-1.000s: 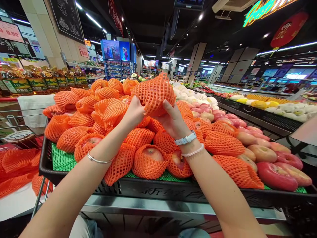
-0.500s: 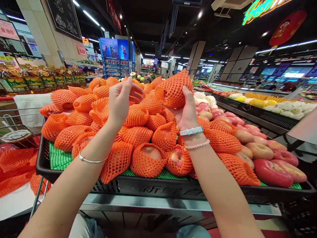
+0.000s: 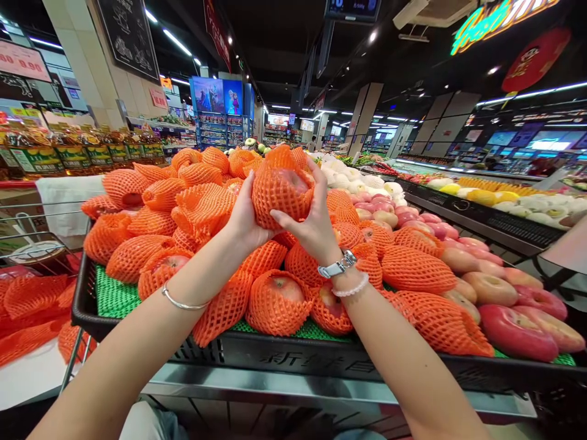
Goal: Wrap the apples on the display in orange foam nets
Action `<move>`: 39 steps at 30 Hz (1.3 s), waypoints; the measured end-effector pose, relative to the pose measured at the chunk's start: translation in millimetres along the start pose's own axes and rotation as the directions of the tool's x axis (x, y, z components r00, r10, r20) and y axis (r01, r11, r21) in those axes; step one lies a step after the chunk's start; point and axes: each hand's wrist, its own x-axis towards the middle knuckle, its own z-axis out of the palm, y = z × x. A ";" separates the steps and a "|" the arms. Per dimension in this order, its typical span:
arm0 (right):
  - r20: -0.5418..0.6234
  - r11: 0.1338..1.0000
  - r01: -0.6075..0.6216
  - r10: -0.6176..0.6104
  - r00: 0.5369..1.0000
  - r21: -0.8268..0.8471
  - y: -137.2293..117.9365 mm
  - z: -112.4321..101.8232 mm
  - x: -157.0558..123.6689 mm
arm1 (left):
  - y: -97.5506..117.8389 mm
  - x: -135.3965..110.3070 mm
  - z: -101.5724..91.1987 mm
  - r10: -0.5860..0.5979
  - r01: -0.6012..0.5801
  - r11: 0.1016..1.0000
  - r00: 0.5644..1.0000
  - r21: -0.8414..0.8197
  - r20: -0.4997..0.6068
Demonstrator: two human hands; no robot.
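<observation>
Both hands hold one apple (image 3: 283, 190) in an orange foam net sleeve, raised above the pile. My left hand (image 3: 245, 217) cups its left side and underside. From the right, my right hand (image 3: 316, 220) grips it with the thumb across the front and the fingers behind, partly hidden. Some red skin shows through a gap in the net. Below and around lie several more net-wrapped apples (image 3: 279, 299) in a black crate (image 3: 321, 357) lined with green mesh (image 3: 114, 296). Bare red apples (image 3: 518, 330) fill the crate's right side.
At left stands a wire cart (image 3: 41, 214) beside loose orange nets (image 3: 34, 299). Oil bottles (image 3: 77, 150) line a shelf behind it. White-netted fruit (image 3: 353, 174) lies farther back, and another produce stand (image 3: 504, 211) runs along the right. A metal rail (image 3: 275, 385) edges the display in front.
The netted apple has moved left and slightly down, to the middle. My left hand has come across to grasp it, and my right hand now holds it from the right side.
</observation>
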 end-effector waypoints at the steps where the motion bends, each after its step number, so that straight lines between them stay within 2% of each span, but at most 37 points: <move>1: 0.018 0.999 0.007 -0.006 1.000 -0.031 1.2 -0.4 -0.4 | 0.5 1.3 -1.5 -0.016 0.016 1.000 1.000 -0.013 -0.024; 5: 0.004 0.993 0.039 -0.038 0.999 -0.114 -0.6 -4.3 -0.6 | -1.2 1.1 -2.3 -0.094 0.096 0.995 0.991 0.020 -0.098; 9: -0.121 0.980 0.106 -0.128 0.984 -0.169 -17.6 -13.2 0.0 | -9.0 -4.8 5.8 -0.133 0.136 0.988 0.990 0.077 -0.050; 12: -0.085 0.975 0.108 -0.126 0.988 -0.192 -27.3 -17.4 0.1 | -13.6 -6.3 8.5 -0.161 0.161 0.983 0.987 0.084 0.004; 14: -0.063 0.972 0.118 -0.133 0.989 -0.206 -27.9 -15.8 -0.3 | -14.9 -5.0 7.2 -0.142 0.139 0.987 0.989 0.078 0.032; 16: -0.103 0.966 0.131 -0.157 0.982 -0.224 -25.4 -11.5 -1.2 | -15.3 -2.9 5.2 -0.111 0.109 0.992 0.993 0.062 0.028; 20: -0.220 0.967 0.151 -0.196 0.956 -0.205 -22.9 -3.9 -3.3 | -15.2 -0.5 4.1 -0.067 0.069 0.997 0.996 0.021 -0.055; 23: -0.261 0.971 0.167 -0.208 0.943 -0.171 -25.3 -3.5 -4.0 | -15.1 -0.6 5.2 -0.056 0.058 0.998 0.993 0.015 -0.102; 28: -0.206 0.962 0.218 -0.250 0.946 -0.166 -27.9 -6.4 -6.0 | -15.0 -2.1 6.1 -0.040 0.041 0.999 0.991 0.006 -0.126; 32: -0.132 0.970 0.196 -0.215 0.968 -0.141 -25.8 -8.4 -8.4 | -15.1 -1.9 6.2 -0.062 0.064 0.998 0.992 0.016 -0.111; 36: -0.035 0.959 0.175 -0.187 0.982 -0.221 -24.2 -12.3 -7.9 | -15.1 -1.5 6.3 -0.073 0.074 0.997 0.992 0.004 -0.106; 39: -0.013 0.943 0.196 -0.207 0.978 -0.269 -25.9 -14.7 -5.8 | -14.4 -3.2 7.3 -0.061 0.062 0.998 0.989 0.005 -0.131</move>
